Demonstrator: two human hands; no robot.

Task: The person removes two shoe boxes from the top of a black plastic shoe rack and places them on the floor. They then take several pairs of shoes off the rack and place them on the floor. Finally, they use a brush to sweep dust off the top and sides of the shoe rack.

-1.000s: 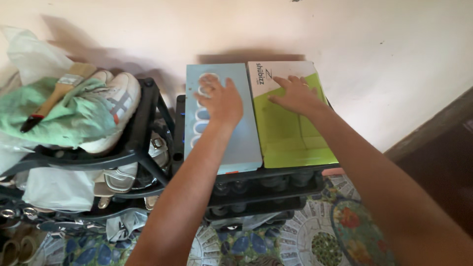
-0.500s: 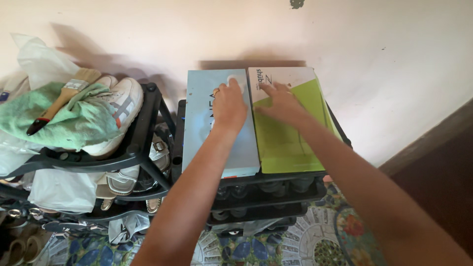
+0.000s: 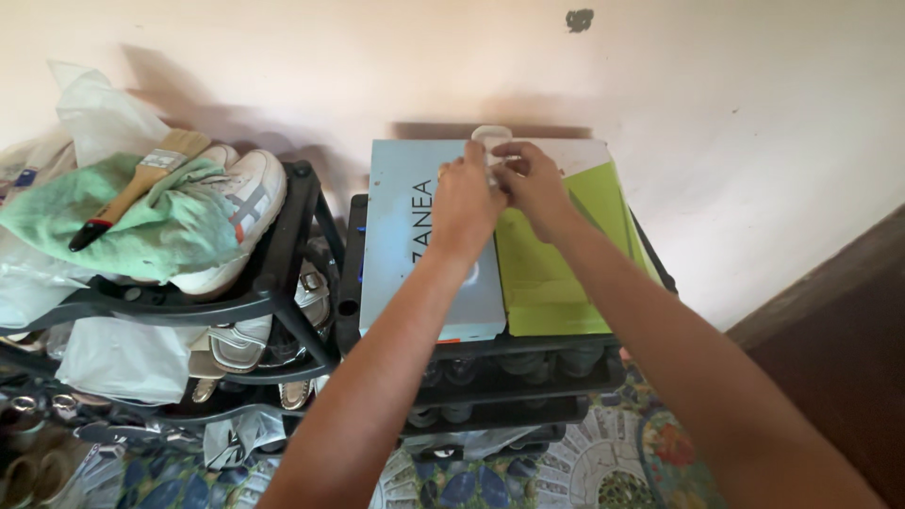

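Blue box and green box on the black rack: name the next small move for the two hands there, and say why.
Probably lift the small whitish object clear of the boxes. Both the left hand and the right hand meet at it, at the far edge where the light blue box and the green and white box sit side by side on the black rack. What the object is cannot be told.

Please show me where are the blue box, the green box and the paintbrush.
blue box (image 3: 405, 254): head view, bare middle of its lid.
green box (image 3: 547, 273): head view, green part of its lid.
paintbrush (image 3: 127, 196): head view, wooden handle.
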